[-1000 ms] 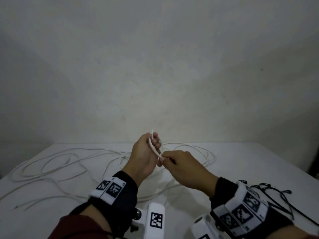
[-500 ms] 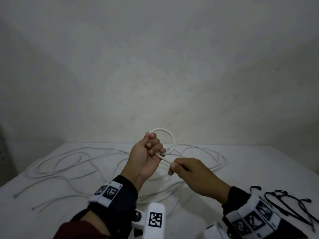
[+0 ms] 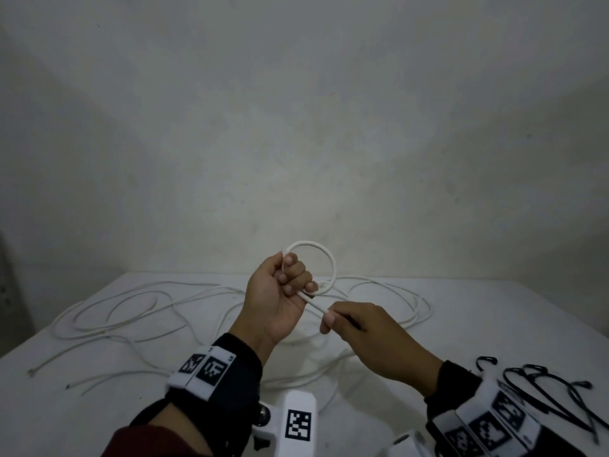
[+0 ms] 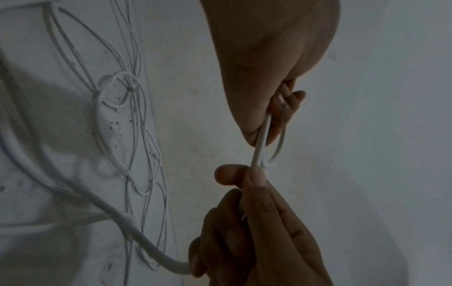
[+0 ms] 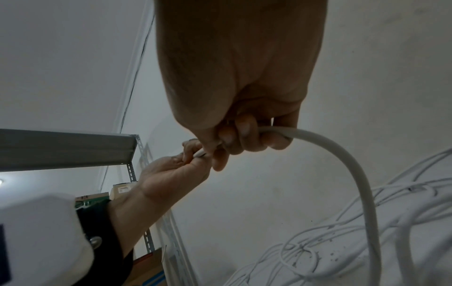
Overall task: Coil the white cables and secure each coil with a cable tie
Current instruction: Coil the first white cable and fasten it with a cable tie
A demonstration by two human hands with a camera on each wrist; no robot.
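From over the left wrist, the left hand (image 4: 266, 63) comes down from twelve o'clock, its fingers curled round a thin white round cable (image 4: 261, 141), a small loop of which bulges out just past the fingers toward four o'clock. The right hand (image 4: 259, 228) rises from six o'clock and pinches the same cable between thumb and forefinger just below the left. From under the right hand the cable sweeps away toward nine o'clock, blurred and close to the lens. Beyond, at ten o'clock, more loose white cables (image 4: 122, 108) lie tangled in loops on the speckled pale tabletop (image 4: 195, 116).
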